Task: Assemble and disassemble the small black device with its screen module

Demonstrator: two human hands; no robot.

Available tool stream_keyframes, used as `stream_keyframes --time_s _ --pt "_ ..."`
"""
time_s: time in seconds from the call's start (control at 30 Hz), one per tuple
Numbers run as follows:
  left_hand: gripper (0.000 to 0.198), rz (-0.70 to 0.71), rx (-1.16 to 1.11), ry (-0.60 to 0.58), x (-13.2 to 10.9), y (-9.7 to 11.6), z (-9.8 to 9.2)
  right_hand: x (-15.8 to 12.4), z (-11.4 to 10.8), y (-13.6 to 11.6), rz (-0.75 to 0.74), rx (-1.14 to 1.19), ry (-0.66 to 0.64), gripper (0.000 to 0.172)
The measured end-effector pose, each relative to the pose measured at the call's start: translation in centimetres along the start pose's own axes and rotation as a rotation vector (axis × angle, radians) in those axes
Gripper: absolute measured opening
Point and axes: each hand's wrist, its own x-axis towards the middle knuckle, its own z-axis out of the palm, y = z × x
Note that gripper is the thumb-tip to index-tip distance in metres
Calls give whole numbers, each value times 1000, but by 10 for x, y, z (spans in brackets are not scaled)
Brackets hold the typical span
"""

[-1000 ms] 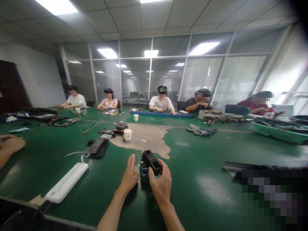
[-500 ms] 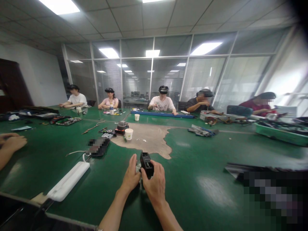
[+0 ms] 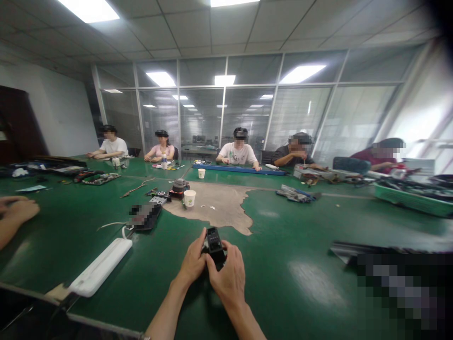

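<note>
Between my two hands is a small black box-shaped device (image 3: 214,243) with slots or sockets on its top face, held a little above the green table (image 3: 283,302). My left hand (image 3: 194,257) grips its left side, where a bit of pale or metallic material shows by the fingers. My right hand (image 3: 229,270) is wrapped round the right side, thumb against the near face. The undersides of the device and several fingertips are hidden. Beyond the device lies a bare brown patch (image 3: 222,203) of the tabletop.
A white power strip (image 3: 102,267) lies to the left, with a dark device (image 3: 145,216) behind it. A paper cup (image 3: 189,198) stands ahead; gloves (image 3: 297,192) lie right of it. A green basket (image 3: 410,200) sits far right. Another person's hands (image 3: 19,210) are at left. Several people sit opposite.
The black device has tipped and turned slightly, and sits a little lower. Both my hands have shifted their grip around it. Across the table, the middle person's raised hand has come down.
</note>
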Motion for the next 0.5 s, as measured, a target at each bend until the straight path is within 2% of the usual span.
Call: stream_keyframes --time_s 0.1,0.2,0.37,0.5 --pt "64 60 38 34 0 1 0 -1 1 2 7 -35 -5 51" --pt "60 74 29 46 0 8 -2 -2 2 4 13 -43 -11 47" --pt "60 72 -56 18 1 21 -4 -3 1 5 -5 9 -3 43" --pt "57 46 -28 -42 1 22 -5 -4 -1 5 1 -12 8 47"
